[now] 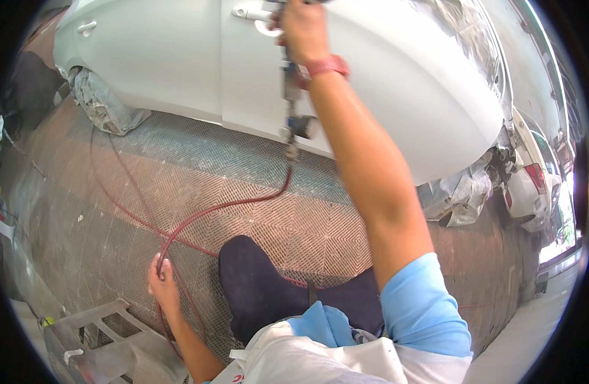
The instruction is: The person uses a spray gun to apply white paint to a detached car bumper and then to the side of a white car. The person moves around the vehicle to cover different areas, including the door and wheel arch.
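At the top, close to the white car body (153,51), my right hand (305,33) is closed around the handle of what looks like a spray gun (288,80). The head of the gun is mostly hidden by the hand and cut off by the upper edge. Below its handle hangs a fitting with a dark round gauge (301,127), joined to a red air hose (233,202). Lower left, my left hand (164,280) has its fingers wrapped round that hose, which curves between both hands and trails down behind the left forearm.
Plastic-wrapped wheels (102,102) stand under the car. Loops of hose lie on the patterned grating floor (262,224). A grey panel-like part (109,336) lies at lower left. Another white car (528,173) is at the right, and a dark-clothed person (32,89) is at far left.
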A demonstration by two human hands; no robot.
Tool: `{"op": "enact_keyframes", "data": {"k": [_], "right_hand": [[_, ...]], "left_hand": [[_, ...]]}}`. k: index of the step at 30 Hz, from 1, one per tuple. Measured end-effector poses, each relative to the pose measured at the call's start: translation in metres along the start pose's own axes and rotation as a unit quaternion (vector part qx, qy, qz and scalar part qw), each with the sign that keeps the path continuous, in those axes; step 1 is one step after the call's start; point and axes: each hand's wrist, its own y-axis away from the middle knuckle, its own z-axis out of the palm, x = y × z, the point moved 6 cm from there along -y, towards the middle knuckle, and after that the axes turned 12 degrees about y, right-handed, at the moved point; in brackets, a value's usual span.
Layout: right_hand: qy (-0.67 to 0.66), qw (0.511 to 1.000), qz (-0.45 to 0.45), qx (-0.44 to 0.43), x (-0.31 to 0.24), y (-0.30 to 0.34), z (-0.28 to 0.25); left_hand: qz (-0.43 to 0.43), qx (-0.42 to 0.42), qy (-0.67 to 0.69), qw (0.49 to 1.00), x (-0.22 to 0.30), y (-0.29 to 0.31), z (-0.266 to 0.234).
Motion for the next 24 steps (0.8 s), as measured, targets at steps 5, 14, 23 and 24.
{"op": "enact_keyframes", "data": {"k": [5,14,23,24], "right_hand": [[0.078,0.991,0.001,0.107,0.031,0.051,-0.168],[0.158,0.946,0.071,0.276,0.067,0.155,-0.454],[0.179,0.910,0.119,0.354,0.124,0.191,-0.667],[0.180,0.905,0.127,0.364,0.130,0.191,-0.685]], "left_hand": [[0.029,-0.134,0.002,0.991,0.040,0.016,0.062],[0.192,-0.350,-0.089,0.912,0.120,0.106,0.184],[0.272,-0.412,-0.092,0.865,0.168,0.218,0.260],[0.277,-0.419,-0.089,0.860,0.172,0.229,0.265]]}}
